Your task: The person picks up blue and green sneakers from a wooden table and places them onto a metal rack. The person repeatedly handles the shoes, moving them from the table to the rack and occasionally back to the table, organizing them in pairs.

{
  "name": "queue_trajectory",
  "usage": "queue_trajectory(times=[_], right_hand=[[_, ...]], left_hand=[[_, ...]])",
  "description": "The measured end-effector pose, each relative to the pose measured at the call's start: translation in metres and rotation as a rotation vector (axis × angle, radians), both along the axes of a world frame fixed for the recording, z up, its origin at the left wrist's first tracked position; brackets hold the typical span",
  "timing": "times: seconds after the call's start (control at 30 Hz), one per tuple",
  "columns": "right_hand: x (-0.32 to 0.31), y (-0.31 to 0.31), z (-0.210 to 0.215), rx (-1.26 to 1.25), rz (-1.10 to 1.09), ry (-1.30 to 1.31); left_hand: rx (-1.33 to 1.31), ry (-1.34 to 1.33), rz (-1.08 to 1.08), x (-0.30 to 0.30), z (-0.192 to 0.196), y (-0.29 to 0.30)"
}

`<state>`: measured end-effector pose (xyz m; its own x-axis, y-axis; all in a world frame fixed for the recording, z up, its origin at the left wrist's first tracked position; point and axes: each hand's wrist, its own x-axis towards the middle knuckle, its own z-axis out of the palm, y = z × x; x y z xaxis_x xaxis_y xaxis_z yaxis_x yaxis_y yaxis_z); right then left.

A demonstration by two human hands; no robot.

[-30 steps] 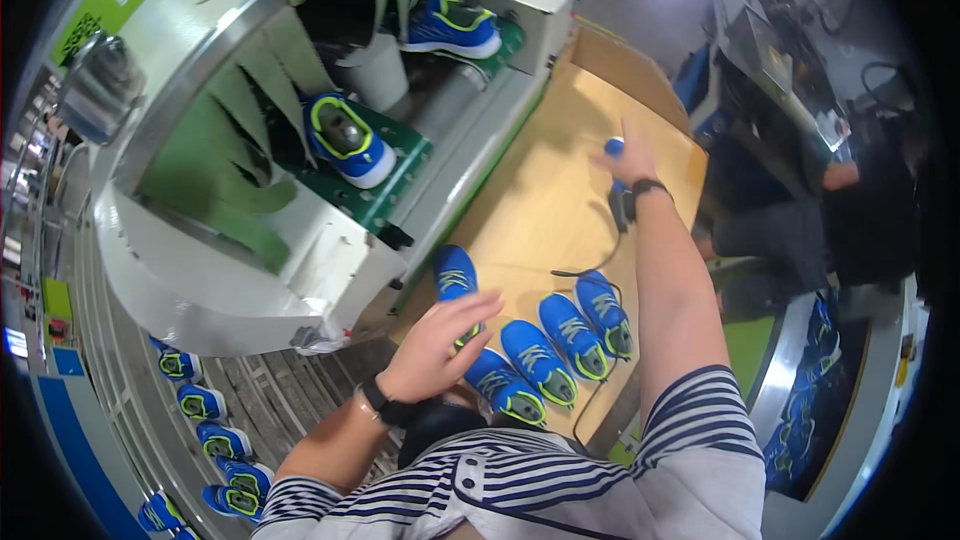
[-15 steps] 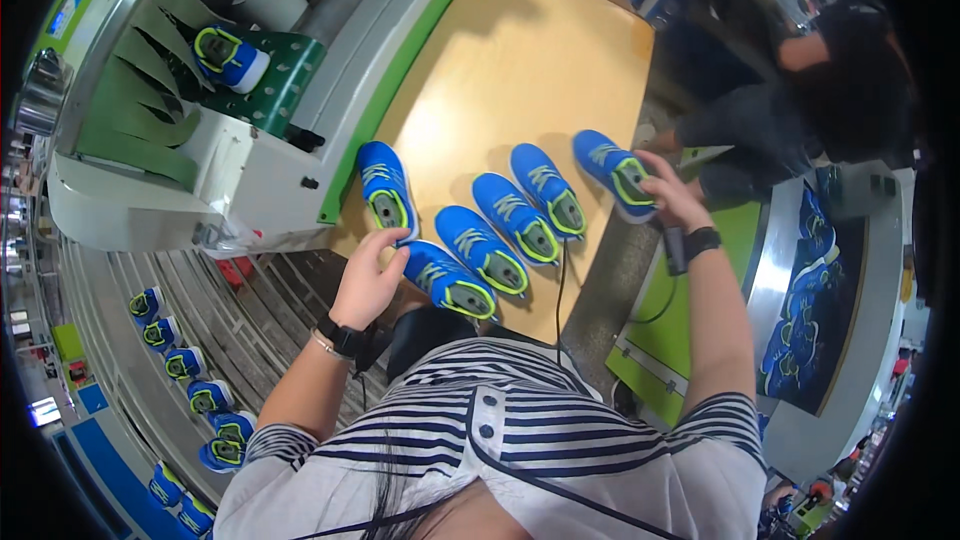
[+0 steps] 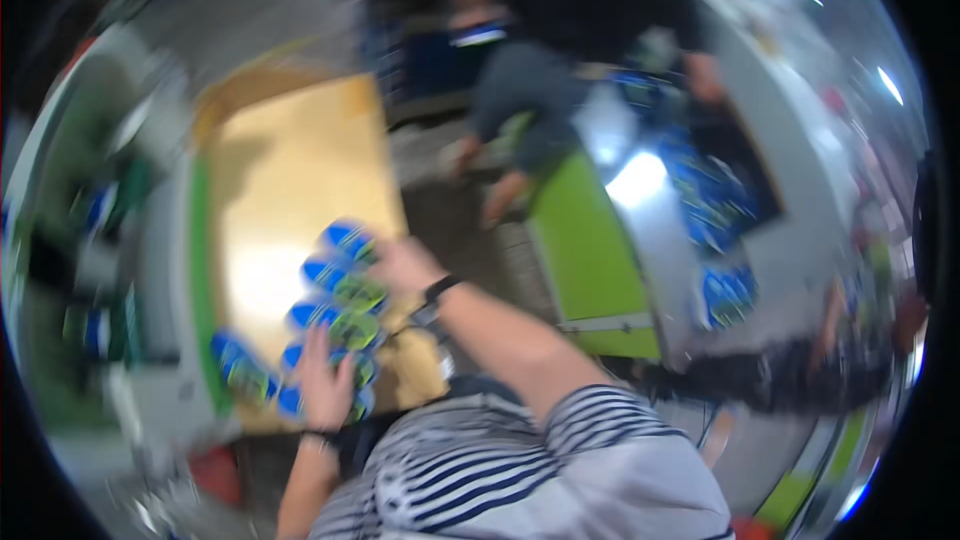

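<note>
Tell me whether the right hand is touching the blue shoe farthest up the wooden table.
Cannot tell. In the head view the right hand sits right beside the top blue shoe on the wooden table, but motion blur hides any contact or gap.

we see a shoe workshop: blurred blue-and-green sports shoes point(image 3: 335, 315) on a tan wooden worktable point(image 3: 290, 170), grey-green machines point(image 3: 100, 240) alongside.
</note>
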<state>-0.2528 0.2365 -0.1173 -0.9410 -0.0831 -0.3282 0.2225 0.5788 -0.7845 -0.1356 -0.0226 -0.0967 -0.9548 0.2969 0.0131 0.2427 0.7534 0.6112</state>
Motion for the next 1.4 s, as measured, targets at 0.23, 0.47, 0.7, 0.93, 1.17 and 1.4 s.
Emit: queue_trajectory(times=[0.23, 0.47, 0.7, 0.93, 1.17, 1.4], right_hand=[[0.011, 0.009, -0.038, 0.072, -0.032, 0.197], [0.009, 0.003, -0.028, 0.099, -0.015, 0.154], [0.006, 0.000, -0.023, 0.093, 0.002, 0.126], [0.010, 0.005, -0.015, 0.070, -0.004, 0.102], [0.009, 0.002, -0.009, 0.063, 0.012, 0.078], [0.013, 0.006, -0.016, 0.108, 0.006, 0.085]], left_hand=[[-0.161, 0.004, -0.022, 0.007, 0.002, 0.020], [-0.213, 0.016, -0.023, 0.006, 0.006, 0.016], [-0.207, 0.003, -0.013, 0.007, 0.005, 0.013], [-0.197, 0.031, -0.025, 0.008, 0.007, 0.016], [-0.203, 0.036, -0.012, 0.009, 0.008, 0.013], [-0.219, 0.028, -0.015, 0.012, 0.006, 0.017]])
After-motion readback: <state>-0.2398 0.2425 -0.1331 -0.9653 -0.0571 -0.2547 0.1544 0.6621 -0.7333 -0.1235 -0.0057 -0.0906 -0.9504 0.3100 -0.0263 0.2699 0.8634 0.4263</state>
